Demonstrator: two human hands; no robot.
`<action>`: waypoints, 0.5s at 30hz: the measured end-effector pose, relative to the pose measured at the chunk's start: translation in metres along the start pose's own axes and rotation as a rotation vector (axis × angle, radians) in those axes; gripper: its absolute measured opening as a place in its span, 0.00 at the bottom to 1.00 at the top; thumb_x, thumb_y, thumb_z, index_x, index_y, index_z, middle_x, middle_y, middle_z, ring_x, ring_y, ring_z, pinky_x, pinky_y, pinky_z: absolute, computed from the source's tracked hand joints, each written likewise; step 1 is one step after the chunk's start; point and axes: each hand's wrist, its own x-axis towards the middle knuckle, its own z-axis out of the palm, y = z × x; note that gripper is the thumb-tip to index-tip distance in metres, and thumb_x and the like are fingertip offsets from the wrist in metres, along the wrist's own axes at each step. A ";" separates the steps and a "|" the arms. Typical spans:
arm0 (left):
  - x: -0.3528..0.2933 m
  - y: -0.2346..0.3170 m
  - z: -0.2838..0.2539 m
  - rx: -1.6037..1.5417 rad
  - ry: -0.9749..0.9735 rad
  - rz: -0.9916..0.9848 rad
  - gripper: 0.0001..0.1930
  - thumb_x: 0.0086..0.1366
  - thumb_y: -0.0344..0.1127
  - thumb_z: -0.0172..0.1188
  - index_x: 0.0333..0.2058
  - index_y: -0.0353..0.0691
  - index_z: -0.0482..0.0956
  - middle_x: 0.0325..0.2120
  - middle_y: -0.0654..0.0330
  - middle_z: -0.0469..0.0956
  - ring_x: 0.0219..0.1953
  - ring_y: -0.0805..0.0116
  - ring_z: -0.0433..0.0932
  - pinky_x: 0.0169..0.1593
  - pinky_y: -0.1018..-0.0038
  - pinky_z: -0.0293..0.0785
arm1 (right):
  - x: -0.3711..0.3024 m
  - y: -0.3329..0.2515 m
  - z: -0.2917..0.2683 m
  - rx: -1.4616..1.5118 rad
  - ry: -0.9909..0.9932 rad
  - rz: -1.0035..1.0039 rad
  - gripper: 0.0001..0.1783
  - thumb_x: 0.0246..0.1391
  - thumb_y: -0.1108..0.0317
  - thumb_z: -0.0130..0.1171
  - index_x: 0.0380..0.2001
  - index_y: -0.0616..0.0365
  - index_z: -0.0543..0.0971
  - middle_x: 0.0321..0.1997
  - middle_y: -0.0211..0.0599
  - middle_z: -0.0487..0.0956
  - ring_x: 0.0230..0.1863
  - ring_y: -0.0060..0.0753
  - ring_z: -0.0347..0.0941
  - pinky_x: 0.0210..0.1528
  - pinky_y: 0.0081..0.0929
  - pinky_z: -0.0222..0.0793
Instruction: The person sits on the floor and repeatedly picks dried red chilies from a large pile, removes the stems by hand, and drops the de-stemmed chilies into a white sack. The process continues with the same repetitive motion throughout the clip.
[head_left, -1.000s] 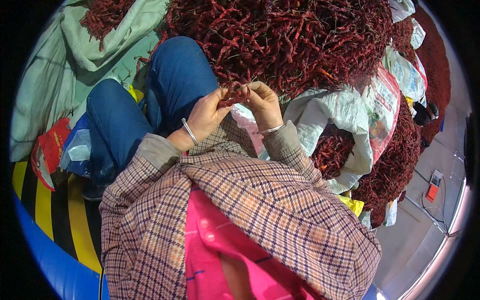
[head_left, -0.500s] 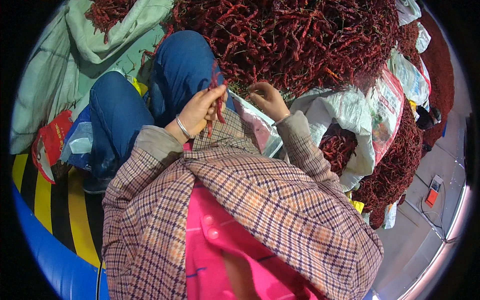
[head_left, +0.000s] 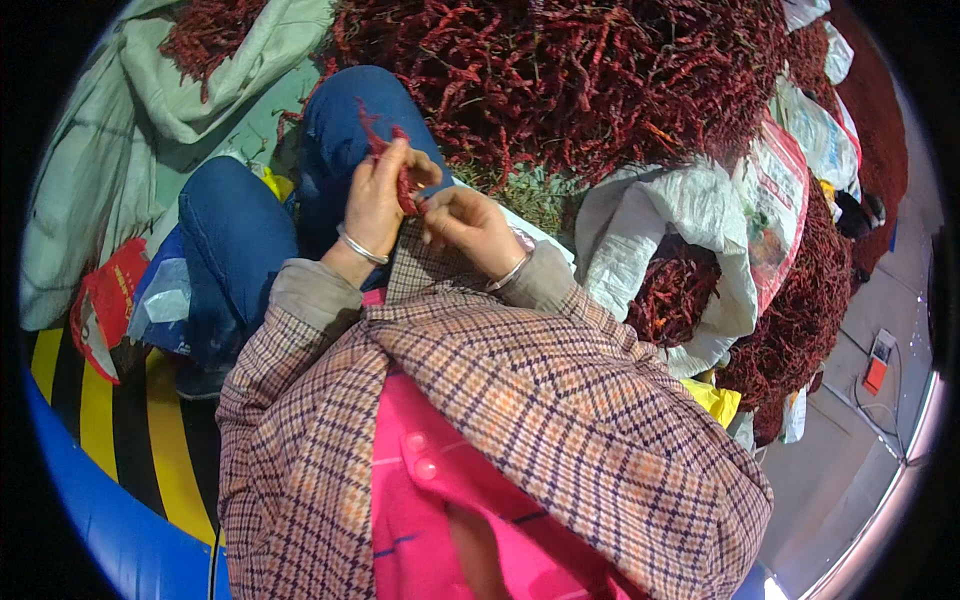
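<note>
Several dried red chillies [head_left: 405, 188] stick out above and below the fingers of my left hand [head_left: 375, 200], which is closed round them over my knee. My right hand [head_left: 470, 228] meets it from the right, thumb and fingers pinched at the lower ends of these chillies. What exactly lies between the right fingertips is too small to make out. Beyond both hands rises a large heap of dried red chillies [head_left: 570, 80], with loose stems [head_left: 530, 195] along its near edge.
A white woven sack [head_left: 700, 200] with chillies inside stands open on the right. Another pale sack [head_left: 150, 90] holds chillies at the far left. A red packet [head_left: 108, 300] lies beside my leg. An orange and grey device [head_left: 878, 365] with a cord rests on the floor at right.
My right hand has come left and down from beside the heap to the chillies in my left hand. The left hand has shifted slightly up and left, still holding them.
</note>
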 end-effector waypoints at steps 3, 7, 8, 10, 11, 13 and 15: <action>0.003 0.007 -0.001 0.290 0.028 0.171 0.13 0.69 0.38 0.44 0.33 0.34 0.72 0.32 0.57 0.77 0.29 0.73 0.76 0.35 0.77 0.73 | -0.012 -0.014 -0.017 0.088 0.345 -0.178 0.06 0.56 0.71 0.53 0.34 0.62 0.72 0.27 0.33 0.76 0.27 0.22 0.72 0.29 0.19 0.68; -0.007 -0.038 0.007 0.388 -0.204 -0.066 0.10 0.67 0.36 0.47 0.40 0.35 0.69 0.32 0.58 0.75 0.29 0.75 0.76 0.34 0.78 0.74 | -0.011 -0.006 -0.026 -0.083 0.435 -0.260 0.04 0.53 0.73 0.57 0.30 0.61 0.73 0.25 0.29 0.75 0.25 0.18 0.68 0.28 0.17 0.67; -0.005 -0.052 0.006 0.575 -0.245 0.252 0.10 0.67 0.38 0.49 0.40 0.36 0.69 0.32 0.59 0.75 0.28 0.78 0.75 0.31 0.80 0.73 | -0.011 -0.006 -0.019 -0.122 0.431 -0.243 0.05 0.52 0.73 0.57 0.30 0.61 0.73 0.25 0.28 0.74 0.26 0.17 0.68 0.28 0.17 0.66; -0.003 -0.053 0.007 0.622 -0.211 0.307 0.10 0.67 0.39 0.49 0.38 0.38 0.69 0.28 0.60 0.74 0.27 0.78 0.75 0.27 0.81 0.72 | -0.013 0.002 -0.014 -0.538 0.449 -0.329 0.06 0.51 0.73 0.58 0.32 0.63 0.73 0.25 0.28 0.72 0.28 0.18 0.68 0.29 0.18 0.67; -0.004 -0.052 0.004 0.542 -0.200 0.152 0.09 0.67 0.38 0.49 0.37 0.38 0.69 0.27 0.61 0.74 0.26 0.78 0.75 0.27 0.81 0.72 | -0.013 0.009 -0.018 -0.551 0.394 -0.353 0.07 0.51 0.74 0.58 0.34 0.63 0.74 0.27 0.29 0.73 0.29 0.19 0.69 0.31 0.19 0.68; -0.007 -0.039 0.001 0.383 -0.163 -0.146 0.08 0.67 0.38 0.49 0.35 0.39 0.69 0.25 0.62 0.73 0.25 0.77 0.76 0.26 0.81 0.72 | -0.006 0.001 -0.020 -0.357 0.340 -0.316 0.10 0.51 0.74 0.58 0.37 0.64 0.74 0.31 0.32 0.76 0.32 0.22 0.71 0.34 0.20 0.69; -0.007 -0.033 0.003 0.186 -0.098 -0.153 0.07 0.67 0.35 0.48 0.36 0.39 0.69 0.23 0.64 0.72 0.23 0.75 0.75 0.26 0.81 0.71 | 0.006 -0.010 -0.040 -0.181 0.414 -0.251 0.11 0.51 0.74 0.57 0.38 0.66 0.75 0.36 0.37 0.78 0.35 0.23 0.73 0.37 0.22 0.71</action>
